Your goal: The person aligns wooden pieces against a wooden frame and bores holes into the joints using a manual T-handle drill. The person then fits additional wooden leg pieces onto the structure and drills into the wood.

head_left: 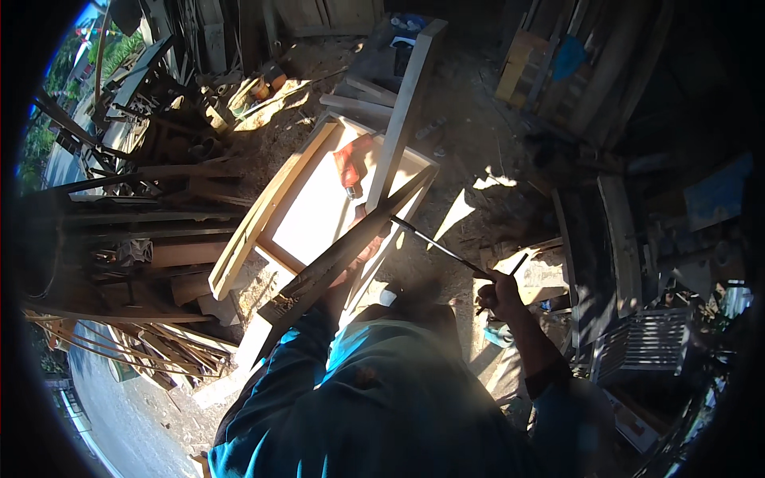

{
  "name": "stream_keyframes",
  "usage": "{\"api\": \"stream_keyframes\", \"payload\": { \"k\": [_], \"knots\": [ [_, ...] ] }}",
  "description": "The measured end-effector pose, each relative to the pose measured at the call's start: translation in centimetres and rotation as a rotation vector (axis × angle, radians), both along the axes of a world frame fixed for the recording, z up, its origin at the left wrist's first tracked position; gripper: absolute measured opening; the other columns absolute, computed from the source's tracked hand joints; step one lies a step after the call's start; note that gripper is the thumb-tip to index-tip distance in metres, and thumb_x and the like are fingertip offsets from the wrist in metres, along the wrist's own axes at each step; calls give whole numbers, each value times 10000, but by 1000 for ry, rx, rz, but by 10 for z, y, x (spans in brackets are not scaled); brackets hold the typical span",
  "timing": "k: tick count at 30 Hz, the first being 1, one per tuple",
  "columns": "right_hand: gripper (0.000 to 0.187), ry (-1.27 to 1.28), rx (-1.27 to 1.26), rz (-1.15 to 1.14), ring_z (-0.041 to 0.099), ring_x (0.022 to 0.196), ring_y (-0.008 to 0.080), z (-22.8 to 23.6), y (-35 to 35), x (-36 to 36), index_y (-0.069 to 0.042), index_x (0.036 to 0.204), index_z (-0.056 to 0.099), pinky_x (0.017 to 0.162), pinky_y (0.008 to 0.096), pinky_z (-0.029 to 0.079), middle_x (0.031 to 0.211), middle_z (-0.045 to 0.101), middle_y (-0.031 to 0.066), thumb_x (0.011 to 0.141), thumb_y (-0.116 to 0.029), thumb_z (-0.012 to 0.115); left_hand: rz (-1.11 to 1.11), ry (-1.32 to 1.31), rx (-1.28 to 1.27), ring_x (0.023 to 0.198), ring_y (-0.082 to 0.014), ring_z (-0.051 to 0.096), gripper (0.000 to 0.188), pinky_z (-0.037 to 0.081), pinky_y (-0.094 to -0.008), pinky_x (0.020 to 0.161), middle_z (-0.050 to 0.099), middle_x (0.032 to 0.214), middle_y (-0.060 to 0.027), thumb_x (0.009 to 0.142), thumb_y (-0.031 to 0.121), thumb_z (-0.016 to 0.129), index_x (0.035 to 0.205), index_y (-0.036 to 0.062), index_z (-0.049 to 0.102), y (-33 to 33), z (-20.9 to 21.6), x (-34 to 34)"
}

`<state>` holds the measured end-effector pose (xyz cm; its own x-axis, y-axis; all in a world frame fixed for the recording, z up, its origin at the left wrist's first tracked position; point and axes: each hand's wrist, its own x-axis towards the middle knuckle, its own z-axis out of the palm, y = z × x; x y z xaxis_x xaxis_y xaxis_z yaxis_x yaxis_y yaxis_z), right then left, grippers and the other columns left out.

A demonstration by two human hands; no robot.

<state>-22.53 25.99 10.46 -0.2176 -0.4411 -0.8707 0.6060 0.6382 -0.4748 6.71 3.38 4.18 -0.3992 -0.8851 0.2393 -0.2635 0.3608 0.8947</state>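
Observation:
My right hand is closed around the dark grip of a hammer with a thin metal shaft. Its far end meets the edge of a dark wooden beam that slants across in front of me. Under that beam, my left hand grips it from below, partly hidden by it. Another long wooden beam runs away from me and meets the dark one near my left fingers. Beneath both lies a shallow wooden frame with a pale panel, on which a red power tool rests.
Stacked timber crowds the left side. Planks and a slatted wooden piece stand at the right, with boards leaning at the back right. Wood scraps and shavings litter the sunlit ground.

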Motion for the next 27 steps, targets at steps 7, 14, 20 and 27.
{"api": "stream_keyframes", "payload": {
  "k": [7, 14, 20, 27],
  "knots": [
    [480, 701, -521, -333, 610, 851, 206, -9, 51, 55, -54, 1377, 391, 767, 332, 507, 997, 608, 165, 946, -228, 510, 13, -8, -22, 614, -142, 560, 317, 453, -284, 558, 593, 791, -33, 880, 211, 612, 1124, 33, 515, 11, 3, -11],
    [454, 1587, -529, 522, 554, 1143, 377, -39, 72, 24, 56, 1338, 434, 994, 432, 426, 1267, 535, 258, 885, 63, 427, 25, -15, -18, 612, -146, 562, 330, 455, -288, 559, 594, 792, -33, 877, 221, 616, 1131, 37, 513, 17, -4, -16],
    [577, 2155, -486, 855, 553, 914, 258, -21, 58, -11, -140, 1302, 535, 807, 434, 429, 993, 570, 77, 785, -289, 744, 42, -24, -36, 610, -149, 562, 342, 457, -292, 560, 595, 793, -33, 873, 229, 619, 1136, 40, 511, 16, 4, -10],
    [427, 2298, -566, 904, 544, 1083, 270, -1, 36, -15, -151, 1193, 573, 979, 524, 379, 1094, 570, 86, 862, -408, 656, 62, -25, -33, 608, -153, 564, 355, 459, -296, 562, 596, 794, -33, 869, 239, 623, 1142, 44, 509, 22, 1, -7]
  ]
}}
